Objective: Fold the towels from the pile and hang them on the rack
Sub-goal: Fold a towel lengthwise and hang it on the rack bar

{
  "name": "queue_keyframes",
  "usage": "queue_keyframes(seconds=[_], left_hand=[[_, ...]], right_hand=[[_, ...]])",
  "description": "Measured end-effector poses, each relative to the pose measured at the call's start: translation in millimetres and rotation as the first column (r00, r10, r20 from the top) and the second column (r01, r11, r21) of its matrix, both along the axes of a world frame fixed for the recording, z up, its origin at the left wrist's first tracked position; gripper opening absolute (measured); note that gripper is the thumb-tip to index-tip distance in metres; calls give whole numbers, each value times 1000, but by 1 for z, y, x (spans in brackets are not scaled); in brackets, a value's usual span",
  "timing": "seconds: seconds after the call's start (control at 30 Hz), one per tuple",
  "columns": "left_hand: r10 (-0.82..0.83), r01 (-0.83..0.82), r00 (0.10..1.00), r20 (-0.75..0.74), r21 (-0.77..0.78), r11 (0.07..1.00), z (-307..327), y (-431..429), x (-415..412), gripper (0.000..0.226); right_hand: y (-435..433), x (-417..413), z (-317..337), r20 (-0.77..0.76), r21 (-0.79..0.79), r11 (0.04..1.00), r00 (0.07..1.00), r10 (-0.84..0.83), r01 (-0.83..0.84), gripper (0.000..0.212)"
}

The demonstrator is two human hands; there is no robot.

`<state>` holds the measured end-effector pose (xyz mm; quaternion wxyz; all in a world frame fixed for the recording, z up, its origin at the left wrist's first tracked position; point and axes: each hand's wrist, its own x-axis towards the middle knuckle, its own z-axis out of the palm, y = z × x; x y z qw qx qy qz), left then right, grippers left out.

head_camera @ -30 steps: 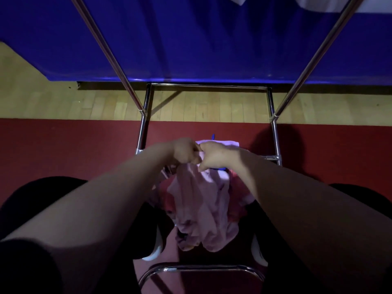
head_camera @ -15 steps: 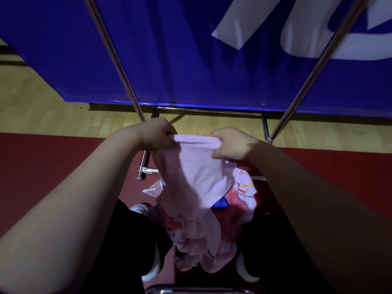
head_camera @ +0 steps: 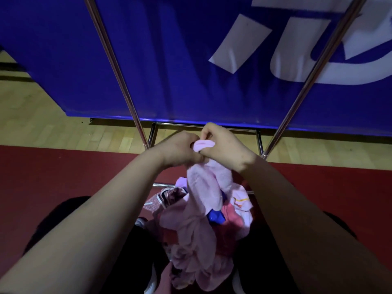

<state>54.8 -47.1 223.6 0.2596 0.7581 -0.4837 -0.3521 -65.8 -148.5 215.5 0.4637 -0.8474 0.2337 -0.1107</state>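
Item under handling: one pink towel (head_camera: 201, 187), raised above the pile of towels (head_camera: 191, 247) and hanging bunched from its top edge. Its lower part trails into the pile, so it is not fully clear of it.

Grip: the left hand (head_camera: 180, 150) and right hand (head_camera: 226, 145) are pressed close together, knuckles touching. The fingers of both curl in and pinch a short gathered stretch of the towel's upper hem, and a small fold of it shows between them.

Handling assessment: the cloth appears soft, limp and light. It will not hold any shape and is likely to drag neighbouring pieces up where it is tangled with them. The best hold, in my judgement, is at the two top corners, with the hands drawn apart along the hem to spread it flat before folding. It is not fragile and there is little risk of slipping.

Surroundings: the pile lies low between the person's dark-clad legs and includes a blue piece (head_camera: 215, 217). What supports the pile cannot be determined. Two chrome rack poles (head_camera: 114, 66) rise on either side beyond the hands, and the hanging bar is out of view. Behind them are a blue banner (head_camera: 180, 60), a wooden floor (head_camera: 53, 128) and a red mat (head_camera: 63, 177).
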Motion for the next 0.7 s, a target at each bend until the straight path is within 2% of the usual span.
queue_keyframes(seconds=[0.07,0.1,0.2,0.3,0.4,0.47,0.53,0.6,0.7], left_hand=[[28,-29,995,97,9,1000,-9,5,3,13],[63,-62,995,74,-22,998,-12,7,5,8],[213,-230,969,-127,-136,964,-8,9,5,8],[274,-317,928,-252,-146,937,-7,3,8,22],[392,-425,896,-207,-150,893,-11,0,22,15],[319,-329,942,-100,-93,940,-14,2,29,4],[192,-195,979,-66,-37,980,-15,2,27,18],[172,-176,982,-73,-56,983,-16,-3,21,28],[217,-242,962,-168,-144,960,-9,-10,14,25]], right_hand=[[-7,-8,-2,-47,82,996,998,30,-26,28],[-10,-12,-3,-96,118,992,993,65,-53,34],[-14,-16,-12,-260,140,982,953,159,-125,34],[-23,-11,-28,-362,57,997,930,66,-49,22],[-34,-2,-26,-241,78,993,968,-66,87,12],[-36,5,-17,-119,99,982,982,-148,160,12],[-32,13,-9,-9,151,972,984,-178,178,8],[-24,16,-5,57,226,965,987,-150,134,5],[-21,16,-6,82,236,966,988,-130,108,7]])
